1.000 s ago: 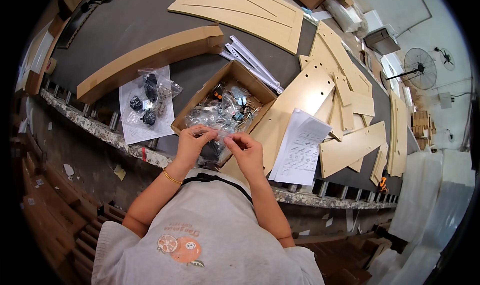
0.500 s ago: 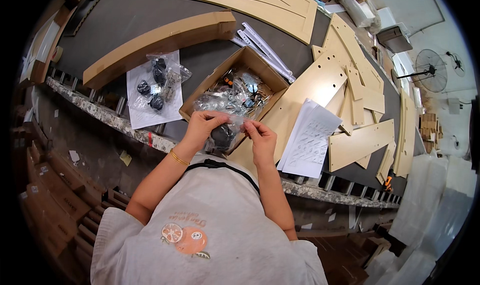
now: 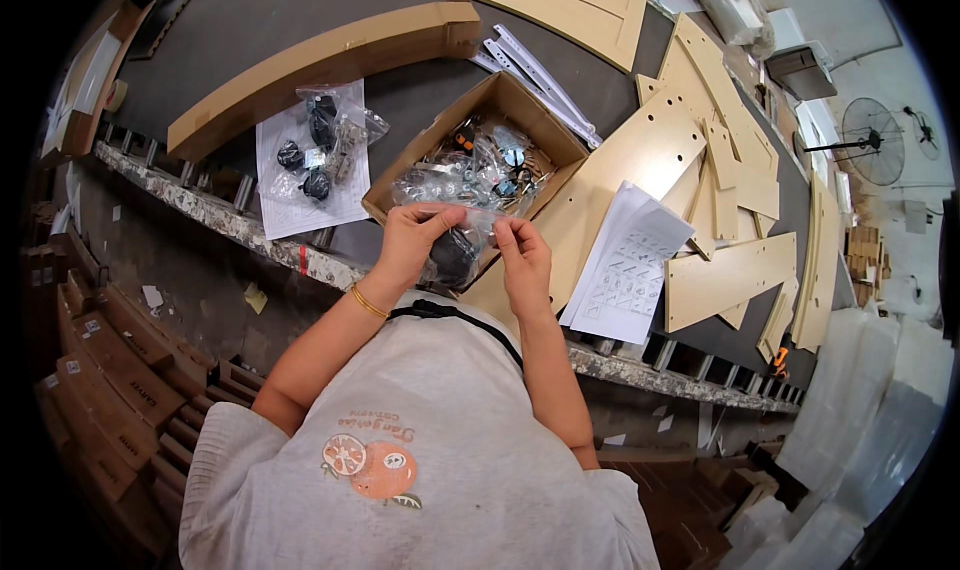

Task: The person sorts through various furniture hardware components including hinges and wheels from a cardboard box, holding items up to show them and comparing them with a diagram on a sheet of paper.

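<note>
Between my hands hangs a clear plastic bag (image 3: 455, 256) with dark round parts in it. My left hand (image 3: 412, 240) pinches the bag's upper edge on one side, thumb on top. On the other side my right hand (image 3: 523, 260) pinches the same edge. Just beyond the bag stands an open cardboard box (image 3: 395, 175), partly hidden by my hands, holding clear bags of small hardware (image 3: 470, 170). To its left, a bag of black and metal fittings (image 3: 325, 145) lies on a printed sheet (image 3: 290, 210).
A long cardboard carton (image 3: 320, 70) lies behind the sheet. White metal rails (image 3: 540, 80) rest behind the box. Pale wooden panels (image 3: 610, 190) cover the right of the dark table, with stapled printed papers (image 3: 630, 270) over one. An orange-handled tool (image 3: 779, 362) lies by the right front edge.
The bag's top edge is stretched straighter between my hands, which are slightly farther apart. The whole view has shifted a little; the things on the table keep their places.
</note>
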`<control>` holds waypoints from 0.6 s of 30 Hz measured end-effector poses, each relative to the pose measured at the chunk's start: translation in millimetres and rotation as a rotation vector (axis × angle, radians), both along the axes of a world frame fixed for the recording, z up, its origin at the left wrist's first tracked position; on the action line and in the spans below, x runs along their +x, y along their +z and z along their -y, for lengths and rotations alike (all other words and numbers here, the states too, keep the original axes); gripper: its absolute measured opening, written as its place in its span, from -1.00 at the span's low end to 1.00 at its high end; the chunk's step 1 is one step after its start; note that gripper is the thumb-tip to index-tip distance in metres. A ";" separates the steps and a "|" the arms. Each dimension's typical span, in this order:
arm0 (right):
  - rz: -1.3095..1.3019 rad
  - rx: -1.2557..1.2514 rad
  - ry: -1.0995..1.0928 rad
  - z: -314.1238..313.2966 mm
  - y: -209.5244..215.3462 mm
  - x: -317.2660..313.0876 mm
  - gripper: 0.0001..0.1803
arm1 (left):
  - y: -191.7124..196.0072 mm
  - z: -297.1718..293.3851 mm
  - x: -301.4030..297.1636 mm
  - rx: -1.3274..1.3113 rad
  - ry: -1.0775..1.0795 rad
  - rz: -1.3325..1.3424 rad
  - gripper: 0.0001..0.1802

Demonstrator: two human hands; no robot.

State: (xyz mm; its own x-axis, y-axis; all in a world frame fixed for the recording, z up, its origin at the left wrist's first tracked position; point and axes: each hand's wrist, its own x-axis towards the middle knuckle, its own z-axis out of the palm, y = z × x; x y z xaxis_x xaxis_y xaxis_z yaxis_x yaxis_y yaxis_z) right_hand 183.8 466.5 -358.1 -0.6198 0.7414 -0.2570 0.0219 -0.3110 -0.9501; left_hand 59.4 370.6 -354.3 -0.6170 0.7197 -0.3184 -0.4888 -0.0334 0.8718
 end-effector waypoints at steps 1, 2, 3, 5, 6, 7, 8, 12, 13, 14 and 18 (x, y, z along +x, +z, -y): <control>0.013 0.003 0.044 0.0 2.9 -0.8 -0.81 | 0.9 -0.1 -0.5 0.001 0.011 0.011 -0.84; 0.025 0.007 0.087 0.0 8.2 -2.0 -0.81 | 1.6 0.0 -0.8 0.002 0.022 0.022 -0.83; 0.037 0.011 0.130 0.0 10.9 -2.8 -0.81 | 0.8 0.8 -0.7 0.004 0.019 0.021 -0.83; 0.022 -0.002 0.098 1.0 7.3 -6.0 -0.83 | -1.7 2.8 -0.6 0.009 0.014 0.021 -0.83; 0.014 -0.009 0.082 1.5 5.3 -6.5 -0.84 | -1.5 3.5 -0.4 0.013 0.010 0.014 -0.83; 0.006 0.011 0.083 1.6 3.8 -5.7 -0.84 | -1.1 4.4 0.0 0.018 0.006 0.007 -0.83; -0.002 0.030 0.087 1.9 2.2 -5.1 -0.85 | -0.7 5.5 0.3 0.022 0.005 -0.001 -0.83; -0.038 0.089 0.079 5.0 1.8 -5.1 -0.85 | 0.1 7.2 0.9 0.017 -0.033 -0.041 -0.87; -0.044 0.070 0.068 5.3 1.7 -5.0 -0.86 | 2.7 7.6 -0.3 0.006 -0.058 -0.049 -0.87; -0.050 0.052 0.055 5.6 1.3 -4.4 -0.86 | 6.8 7.5 -1.3 -0.004 -0.085 -0.058 -0.87; -0.011 0.104 0.129 7.4 8.2 -4.2 -0.85 | 21.0 7.6 -2.9 -0.017 -0.196 -0.106 -0.86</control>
